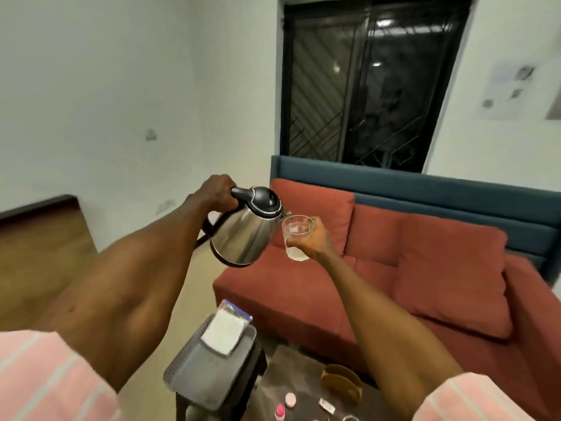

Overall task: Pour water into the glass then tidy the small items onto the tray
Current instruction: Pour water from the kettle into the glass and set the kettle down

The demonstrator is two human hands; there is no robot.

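The glass (297, 237) is held up in the air by the right hand (315, 240), whose fingers wrap its side, above the red sofa (425, 268). The left hand (217, 192) grips the handle of the kettle (246, 229), tipped so its spout sits just at the rim. The pouring step looks to be in hand; some water seems already inside. Next both must come down level, then the small items (290, 400) on the tabletop (291, 372) go onto the tray (194, 375).

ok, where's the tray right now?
Head view, bottom centre: the grey tray sits on a dark stool left of the low table, a white packet lying across its far end.
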